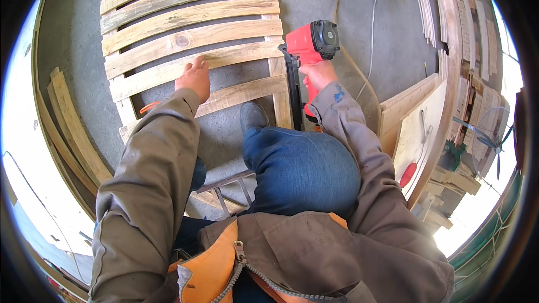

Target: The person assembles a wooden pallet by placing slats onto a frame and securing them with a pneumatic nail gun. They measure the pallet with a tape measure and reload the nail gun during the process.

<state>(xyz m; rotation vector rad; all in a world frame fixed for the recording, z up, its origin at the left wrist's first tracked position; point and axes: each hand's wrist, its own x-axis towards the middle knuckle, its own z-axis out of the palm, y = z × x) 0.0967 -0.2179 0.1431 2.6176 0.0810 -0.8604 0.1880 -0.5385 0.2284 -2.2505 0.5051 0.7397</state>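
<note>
A red and black nail gun (pixel 303 45) is gripped by its handle in my right hand (pixel 320 74). Its long black magazine (pixel 293 87) runs along the right side of a slatted wooden pallet frame (pixel 278 73), and its nose is at the right end of a slat. My left hand (pixel 193 80) is closed on that wooden slat (pixel 151 77), left of its middle, with bent fingers on the wood. Its thumb is partly hidden. Nearer me lies another slat (pixel 241 92), across the frame's near end.
Loose boards (pixel 76 123) lie at the left. An air hose (pixel 356 67) and a white cord (pixel 373 28) cross the concrete floor. Stacked strips (pixel 421 0) and wood panels (pixel 412 123) stand at the right. My shoe (pixel 254 116) is inside the frame's near end.
</note>
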